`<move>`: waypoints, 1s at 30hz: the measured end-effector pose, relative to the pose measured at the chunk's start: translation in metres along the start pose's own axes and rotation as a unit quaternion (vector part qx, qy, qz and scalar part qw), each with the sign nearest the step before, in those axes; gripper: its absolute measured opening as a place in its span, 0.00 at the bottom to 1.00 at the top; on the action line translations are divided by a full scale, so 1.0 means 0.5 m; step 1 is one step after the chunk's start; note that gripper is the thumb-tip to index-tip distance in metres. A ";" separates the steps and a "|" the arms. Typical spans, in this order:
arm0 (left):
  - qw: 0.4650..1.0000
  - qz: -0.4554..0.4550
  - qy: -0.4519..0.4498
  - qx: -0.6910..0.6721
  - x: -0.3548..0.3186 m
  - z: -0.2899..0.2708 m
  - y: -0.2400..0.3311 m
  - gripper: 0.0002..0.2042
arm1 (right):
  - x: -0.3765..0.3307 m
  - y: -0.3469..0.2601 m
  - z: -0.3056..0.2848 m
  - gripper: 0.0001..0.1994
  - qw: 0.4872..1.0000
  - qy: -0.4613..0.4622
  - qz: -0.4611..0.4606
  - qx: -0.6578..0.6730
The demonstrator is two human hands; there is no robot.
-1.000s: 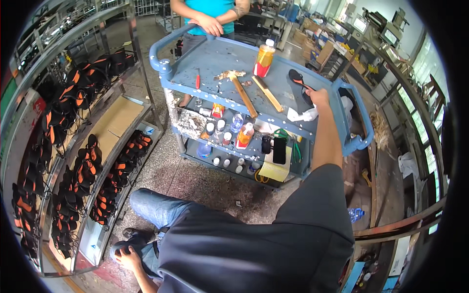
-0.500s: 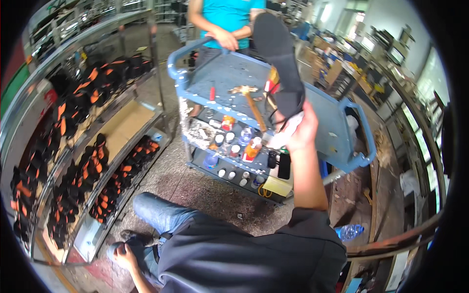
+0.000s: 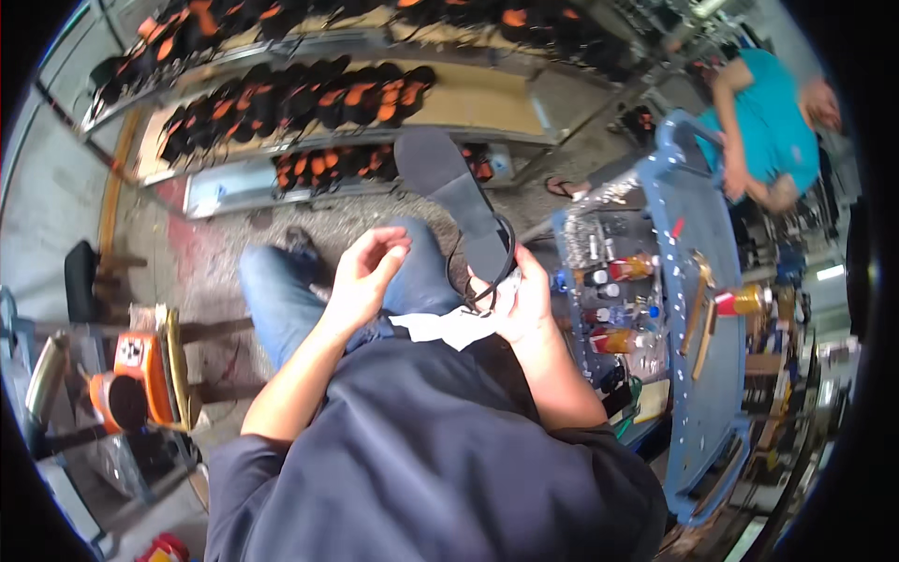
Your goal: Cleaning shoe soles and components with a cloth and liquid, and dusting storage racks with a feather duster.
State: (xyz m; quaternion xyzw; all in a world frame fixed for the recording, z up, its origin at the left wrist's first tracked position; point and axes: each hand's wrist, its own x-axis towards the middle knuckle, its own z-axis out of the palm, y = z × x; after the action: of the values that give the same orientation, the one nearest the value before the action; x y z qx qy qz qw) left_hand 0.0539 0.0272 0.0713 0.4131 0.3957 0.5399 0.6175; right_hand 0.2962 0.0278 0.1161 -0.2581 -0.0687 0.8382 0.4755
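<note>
In front of my lap, my right hand (image 3: 524, 304) grips a black sandal (image 3: 459, 201) by its strap end, with the flat dark sole facing up and tilted away to the left. Thin black straps loop beside my fingers. A crumpled white sheet, like paper or cloth (image 3: 445, 326), is caught in the same hand and hangs toward my waist. My left hand (image 3: 370, 276) hovers over my thigh, left of the sandal and apart from it. Its fingers are loosely bent, with nothing visible between them.
Shelves (image 3: 487, 86) ahead carry rows of black-and-orange sandals. To the right stands a blue cart (image 3: 716, 281) with a hammer (image 3: 698, 300), bottles and jars. A person in a turquoise shirt (image 3: 768, 112) stands behind it. An orange machine (image 3: 140, 379) is at the left.
The view has swung left toward the shelves. My right hand has brought the sandal from over the cart to before my lap. My left hand has risen from my knee.
</note>
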 end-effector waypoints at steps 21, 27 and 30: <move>0.966 -0.173 -0.190 0.019 0.102 -0.131 -0.078 0.32 | 0.243 0.006 -0.042 0.20 0.832 -0.070 -0.053 -0.547; 0.984 -0.154 -0.058 -0.073 0.090 -0.134 -0.093 0.33 | 0.235 0.044 -0.063 0.22 0.762 -0.064 -0.108 -0.635; 0.997 -0.061 -0.023 0.044 0.084 -0.143 -0.117 0.33 | 0.243 0.089 -0.065 0.23 0.755 -0.043 -0.134 -0.640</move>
State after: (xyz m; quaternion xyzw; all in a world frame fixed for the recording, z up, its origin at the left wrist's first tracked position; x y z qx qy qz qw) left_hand 0.0115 0.0704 -0.0102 0.4269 0.4295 0.4735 0.6396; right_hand 0.2281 0.1007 0.0277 -0.4543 -0.6436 0.5362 0.3030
